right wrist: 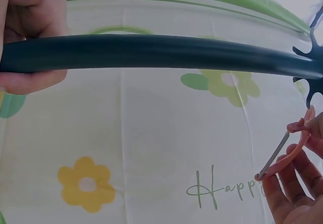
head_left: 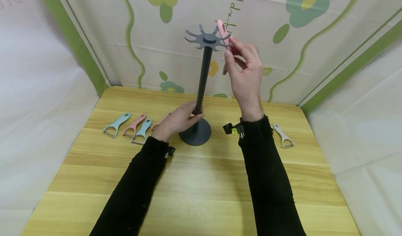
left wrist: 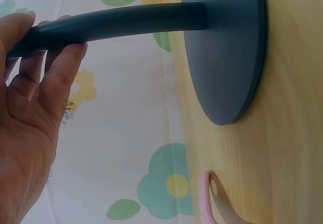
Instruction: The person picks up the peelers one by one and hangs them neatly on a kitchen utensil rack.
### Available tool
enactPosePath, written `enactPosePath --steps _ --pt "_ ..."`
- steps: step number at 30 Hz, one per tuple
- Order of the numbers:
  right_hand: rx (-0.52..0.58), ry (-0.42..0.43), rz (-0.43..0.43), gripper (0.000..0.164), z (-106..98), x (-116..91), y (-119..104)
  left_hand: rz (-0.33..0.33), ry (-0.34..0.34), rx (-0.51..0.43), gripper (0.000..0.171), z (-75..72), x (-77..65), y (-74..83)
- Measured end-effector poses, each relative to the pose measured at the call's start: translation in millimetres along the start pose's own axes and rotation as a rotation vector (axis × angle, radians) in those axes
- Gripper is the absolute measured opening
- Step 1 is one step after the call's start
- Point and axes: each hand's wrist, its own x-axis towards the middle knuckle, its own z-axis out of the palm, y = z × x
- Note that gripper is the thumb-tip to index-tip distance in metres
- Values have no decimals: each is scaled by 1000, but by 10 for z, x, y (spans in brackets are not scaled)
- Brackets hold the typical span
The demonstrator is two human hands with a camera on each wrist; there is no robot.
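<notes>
A dark grey rack stands upright on the table, with a round base (head_left: 198, 136), a slim pole (head_left: 204, 74) and a ring of curved hooks (head_left: 201, 39) on top. My left hand (head_left: 176, 121) grips the pole low down, just above the base. Up at the hooks, my right hand (head_left: 248, 68) pinches a pink Y-shaped peeler (head_left: 221, 27) by thumb and fingers. The peeler's handle, with its hanging hole, points up and overlaps a hook at the ring's right side. In the right wrist view its metal blade (right wrist: 274, 156) is angled beside the fingers.
To the left on the wooden table (head_left: 194, 190) lie a light blue peeler (head_left: 118, 121), a pink peeler (head_left: 137, 122) and another blue peeler (head_left: 144, 128). A further pink peeler (head_left: 165, 117) is partly behind my left hand. A white peeler (head_left: 281, 133) lies at the right. A printed curtain (head_left: 176, 61) hangs behind.
</notes>
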Motion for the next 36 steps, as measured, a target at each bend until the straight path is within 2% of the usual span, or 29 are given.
enactPosePath --steps 23,36 --pt "-51 -49 -27 34 52 41 19 -1 -6 6 5 10 -10 -7" --pt "149 -113 12 29 88 29 25 3 9 11 6 20 -11 -13"
